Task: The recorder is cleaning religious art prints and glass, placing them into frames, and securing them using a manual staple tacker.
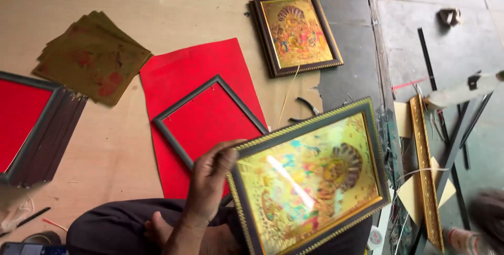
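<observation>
The left hand (pixel 210 181) grips the left edge of a tilted framed picture (pixel 310 181), fingers curled; the right hand is out of view

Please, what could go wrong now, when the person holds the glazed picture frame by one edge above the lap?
1. Only the left hand is seen gripping the framed picture, at its left edge, tilted; it might slip and its glossy front could break on the floor.
2. The empty frame on the red sheet lies just beyond it; a dropped picture may hit it.
3. Pliers lie close by and could scratch it.
</observation>
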